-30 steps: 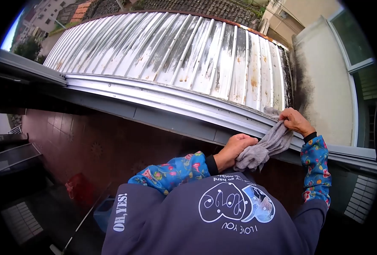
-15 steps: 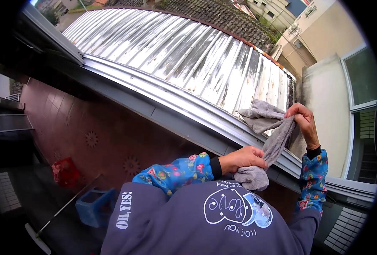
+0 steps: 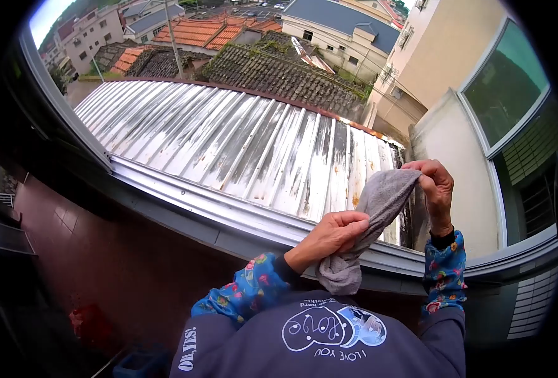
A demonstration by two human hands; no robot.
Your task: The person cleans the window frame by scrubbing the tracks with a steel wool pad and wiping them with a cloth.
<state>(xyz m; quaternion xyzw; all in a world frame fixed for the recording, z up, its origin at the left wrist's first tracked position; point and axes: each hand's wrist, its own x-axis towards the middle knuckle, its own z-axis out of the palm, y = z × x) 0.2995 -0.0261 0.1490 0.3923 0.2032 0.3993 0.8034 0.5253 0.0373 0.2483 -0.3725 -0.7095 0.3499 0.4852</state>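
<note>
A grey cloth (image 3: 379, 201) stretches between my two hands above the metal window track (image 3: 228, 220). My left hand (image 3: 335, 236) pinches its middle, thumb on top, and the lower end hangs bunched beneath that hand. Over to the right, my right hand (image 3: 436, 186) is closed on the cloth's upper corner. The fabric between the hands is gathered and slightly twisted. Both wrists wear blue flowered sleeves with dark cuffs.
Beyond the track lies a ribbed metal roof (image 3: 228, 145) with worn white patches. An open window pane (image 3: 505, 82) stands at the right beside a pale wall (image 3: 455, 157). A red bag (image 3: 90, 324) and blue stool (image 3: 140, 364) sit on the floor, lower left.
My view has tipped up toward the rooftops. The loose part of the cloth that lay over the track is now drawn up between my hands. Both hands still grip it.
</note>
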